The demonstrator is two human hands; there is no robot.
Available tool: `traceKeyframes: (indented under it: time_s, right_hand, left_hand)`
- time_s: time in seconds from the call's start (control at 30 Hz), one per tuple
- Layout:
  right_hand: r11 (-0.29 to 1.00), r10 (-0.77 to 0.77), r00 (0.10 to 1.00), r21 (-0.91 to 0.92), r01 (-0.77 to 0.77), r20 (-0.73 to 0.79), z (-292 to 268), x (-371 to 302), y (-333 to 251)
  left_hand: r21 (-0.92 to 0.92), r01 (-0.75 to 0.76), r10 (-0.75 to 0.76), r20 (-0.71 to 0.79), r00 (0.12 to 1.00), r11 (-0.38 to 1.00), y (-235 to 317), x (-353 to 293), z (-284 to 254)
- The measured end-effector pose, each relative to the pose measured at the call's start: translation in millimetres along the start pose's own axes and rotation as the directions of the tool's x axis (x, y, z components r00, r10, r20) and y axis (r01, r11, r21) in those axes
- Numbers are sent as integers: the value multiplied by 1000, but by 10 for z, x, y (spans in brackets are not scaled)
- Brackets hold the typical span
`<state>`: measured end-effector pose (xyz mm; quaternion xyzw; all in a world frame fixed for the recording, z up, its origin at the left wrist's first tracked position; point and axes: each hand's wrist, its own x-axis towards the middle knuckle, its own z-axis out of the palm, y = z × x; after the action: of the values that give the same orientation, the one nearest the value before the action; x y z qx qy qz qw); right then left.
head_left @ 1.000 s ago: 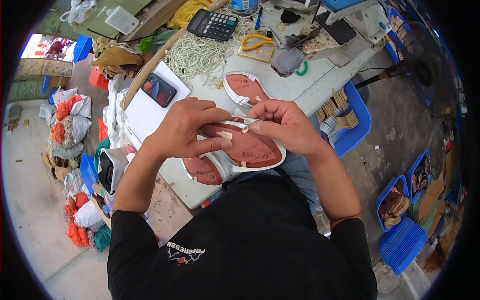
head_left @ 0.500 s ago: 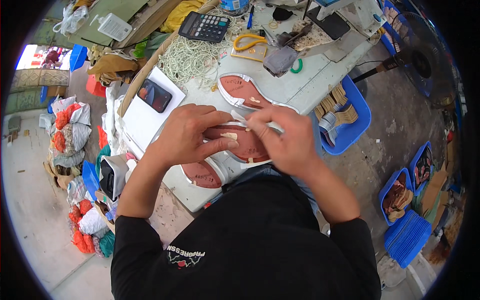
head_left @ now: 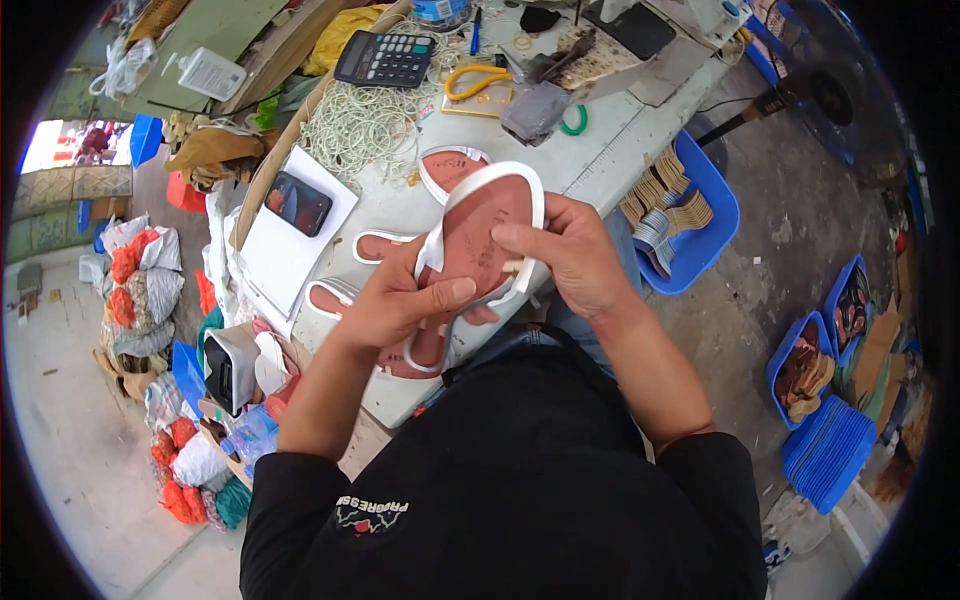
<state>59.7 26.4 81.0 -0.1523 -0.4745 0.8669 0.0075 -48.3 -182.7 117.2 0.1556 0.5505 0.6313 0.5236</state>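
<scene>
At the left, filled bags (head_left: 160, 262) lie heaped on the floor. On the table (head_left: 590, 170), a phone (head_left: 299, 204) rests on white paper (head_left: 282, 262), with a pile of pale cord (head_left: 358, 128) just beyond. Two white-edged sole ends (head_left: 382, 246) show right of the paper. Next, the left hand (head_left: 398, 305) is closed on the left side of the reddish-brown sole (head_left: 480, 225), thumb flat across its upward face, fingers underneath. The sole is held over the table's near edge, its broad end far, a white band (head_left: 535, 195) round its rim. The right hand (head_left: 582, 262) pinches its right edge, thumb on the face, fingers behind. Farther right, a blue bin (head_left: 722, 215) holds curved tan pieces (head_left: 690, 220).
</scene>
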Motion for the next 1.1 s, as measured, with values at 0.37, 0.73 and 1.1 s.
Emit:
traceKeyframes:
  time_s: [0.37, 0.73, 1.1]
  right_hand:
    - [903, -194, 953, -337, 266, 232, -79, -386, -110]
    - [515, -395, 880, -730, 450, 264, 202, -315, -463]
    - [990, -136, 985, 63, 129, 109, -75, -210, 66]
  left_hand:
    - [-66, -115, 103, -172, 980, 991, 158, -174, 281]
    - [818, -296, 578, -54, 815, 493, 70, -33, 281]
    - [-15, 39, -38, 62, 997, 999, 212, 122, 117]
